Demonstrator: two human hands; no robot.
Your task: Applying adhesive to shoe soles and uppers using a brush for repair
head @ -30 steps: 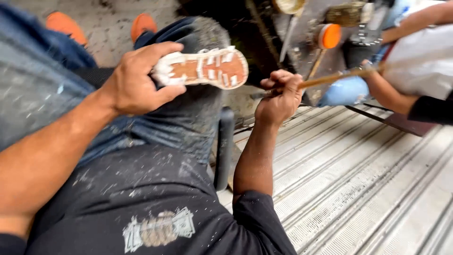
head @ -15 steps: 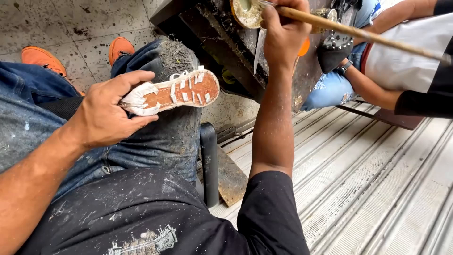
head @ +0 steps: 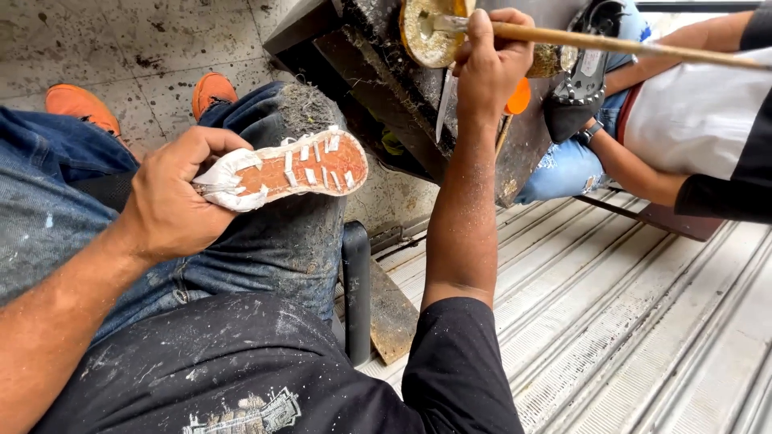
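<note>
Background: orange shoes (head: 80,103) at ten o'clock on the concrete floor (head: 145,40); ribbed metal sheet (head: 643,321) at four; a seated co-worker (head: 691,120) at two.

**Both hands closed, one near, one reaching**

The left hand (head: 173,201) sits at about 9 o'clock, forearm rising from 7 o'clock, fingers curled shut in a grip with the thumb on top. The right arm stretches straight toward 12 o'clock (elbow barely bent), its right hand (head: 492,60) clenched, knuckles up, wrist slightly cocked.

A dark, stained workbench (head: 378,72) carries a round yellowish glue pot (head: 426,36) beside an upright blade (head: 445,100)
</note>
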